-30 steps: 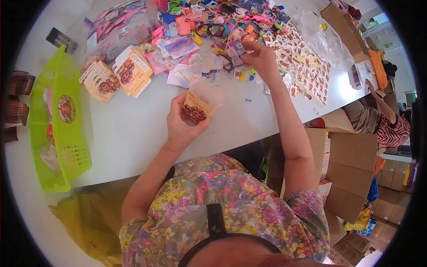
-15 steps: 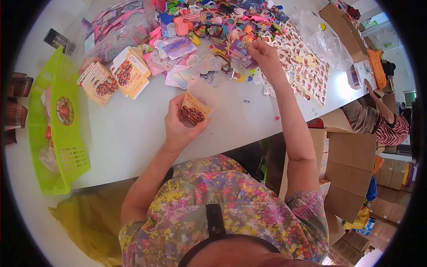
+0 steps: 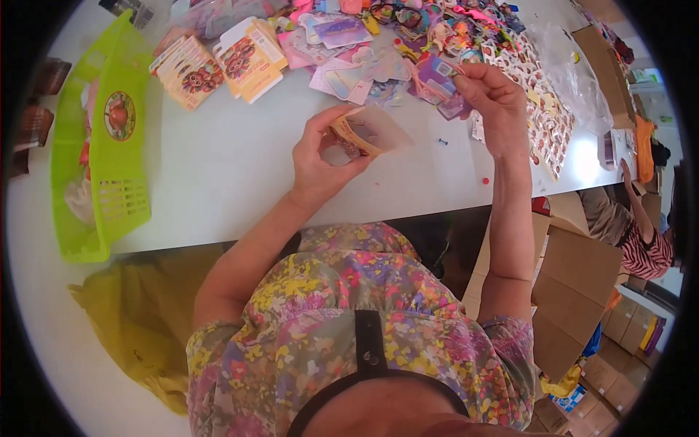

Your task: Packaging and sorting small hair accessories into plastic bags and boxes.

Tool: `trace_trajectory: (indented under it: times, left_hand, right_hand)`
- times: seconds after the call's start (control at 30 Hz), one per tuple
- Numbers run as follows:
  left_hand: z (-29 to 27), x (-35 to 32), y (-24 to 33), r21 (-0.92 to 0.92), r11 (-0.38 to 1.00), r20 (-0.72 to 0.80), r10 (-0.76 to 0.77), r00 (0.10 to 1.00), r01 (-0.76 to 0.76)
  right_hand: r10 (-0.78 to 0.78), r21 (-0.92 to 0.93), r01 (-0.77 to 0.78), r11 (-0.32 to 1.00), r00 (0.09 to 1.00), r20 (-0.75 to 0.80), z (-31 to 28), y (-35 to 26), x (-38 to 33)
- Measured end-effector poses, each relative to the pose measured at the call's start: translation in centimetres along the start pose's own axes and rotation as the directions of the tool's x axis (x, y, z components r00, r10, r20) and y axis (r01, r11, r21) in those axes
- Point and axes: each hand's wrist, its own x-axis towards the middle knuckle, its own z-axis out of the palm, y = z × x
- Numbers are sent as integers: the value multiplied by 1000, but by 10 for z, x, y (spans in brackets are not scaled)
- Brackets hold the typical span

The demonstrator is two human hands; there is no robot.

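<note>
A person seated at a white table (image 3: 218,167) holds a small paper box (image 3: 364,131) in the left hand (image 3: 320,164), above the table's near middle. The box is tan and orange with a dark red picture on one side; its top flap stands open, showing a pale inside. The thumb and fingers close around its lower end.

The right hand (image 3: 488,95) is raised just beyond the box, apart from the left hand. Its fingertips pinch a small purple and pink packet (image 3: 440,73) at the edge of a heap of bright trinkets (image 3: 429,29) spread along the far side of the table.

To the far left of the heap lie flat unfolded box blanks (image 3: 218,65), cream and orange with round dark red pictures, fanned in two stacks. At the table's left edge sits a lime green plastic basket (image 3: 109,160) bearing a round red and orange label. To the right of the heap lies a printed sheet (image 3: 542,124) of small red and brown pictures, with a clear plastic bag (image 3: 575,73) beside it. Brown cardboard cartons (image 3: 575,291) stand on the floor at right.
</note>
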Motion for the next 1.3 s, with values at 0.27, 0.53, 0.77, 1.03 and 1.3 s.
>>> trace_trajectory:
  times: [0.27, 0.53, 0.77, 1.03, 1.3]
  left_hand:
    - [0, -1, -5, -176, 981, 45, 92, 995, -83]
    - [-8, 4, -6, -285, 958, 222, 25, 975, 41]
    - [-12, 3, 7, -164, 971, 432, -89, 898, 175]
    - [-10, -2, -3, -258, 946, 238, -135, 962, 197]
    - [-8, 6, -8, -406, 882, 214, -161, 963, 237]
  right_hand:
    - [141, -203, -123, 972, 987, 79, 7, 40, -7]
    - [74, -490, -12, 872, 991, 107, 14, 34, -22]
    - [-193, -426, 327, 844, 925, 327, 45, 12, -15]
    - [106, -15, -105, 994, 978, 181, 54, 38, -33]
    - [184, 283, -212, 935, 975, 123, 69, 56, -47]
